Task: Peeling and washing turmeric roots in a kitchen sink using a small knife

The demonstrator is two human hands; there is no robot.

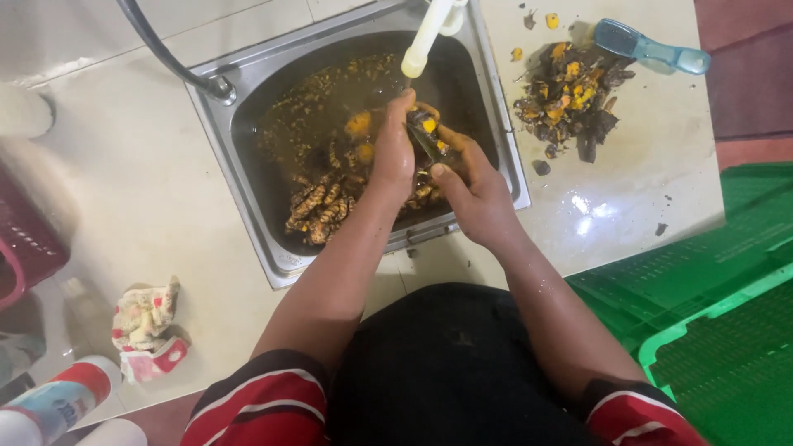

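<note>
- Over a steel sink point(248, 91) of murky brown water: left hand point(395, 149) clamped around a piece of turmeric root point(426, 124), yellow flesh showing at one cut spot; rest of the piece hidden behind fingers.
- Right hand point(471, 186) closed on a dark knife point(427, 142), blade laid against the root; handle buried in the palm, tip hard to make out.
- Directly above both hands: one white tap spout point(423, 43), upper end cut off by the frame edge.
- In the water: a heap of unpeeled turmeric roots point(318, 206), too tangled and submerged to count.
- On the counter right of the sink: one pile of dark and yellow peelings point(570, 99), a few stray scraps beside it, one blue brush point(648, 48).
- Left of the sink: one crumpled cloth point(147, 318), one spray can point(62, 400) partly cut off, one maroon basket point(25, 239) half out of view.
- At right: green plastic crates point(719, 322), count unclear.
</note>
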